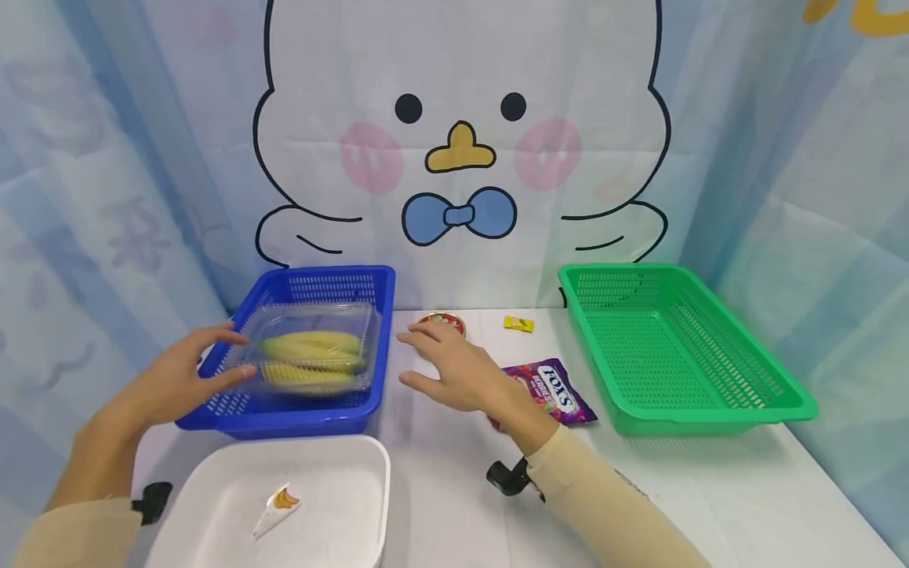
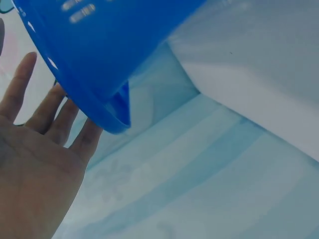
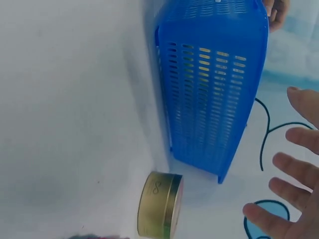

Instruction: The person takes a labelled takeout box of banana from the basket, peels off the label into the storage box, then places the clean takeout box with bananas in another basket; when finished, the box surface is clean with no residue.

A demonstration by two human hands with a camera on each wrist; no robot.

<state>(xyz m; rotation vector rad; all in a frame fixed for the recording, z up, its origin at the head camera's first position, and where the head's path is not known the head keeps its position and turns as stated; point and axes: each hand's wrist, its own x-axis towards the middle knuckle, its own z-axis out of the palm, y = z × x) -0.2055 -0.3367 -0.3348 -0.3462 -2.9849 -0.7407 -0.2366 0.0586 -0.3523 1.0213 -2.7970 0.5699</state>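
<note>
1. Lower left, a white tray [image 1: 369,473] holds only a banana card [image 1: 278,509].
2. Left hand [image 1: 177,379], fingers relaxed, touches the clear banana box [image 1: 312,347] already inside the blue basket [image 1: 319,418].
3. Right hand [image 1: 461,371], fingers spread and released, hovers over the round tin [image 1: 442,320]; candy bag [image 1: 550,390] and tin remain on the worktop [image 1: 710,489].

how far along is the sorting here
Done: the clear box of bananas sits in the blue basket. In hand: nothing gripped; the left hand rests open at that basket's side, the right hand hovers by the tin. Left: tin, candy bag and yellow packet on the table; green basket empty.
</note>
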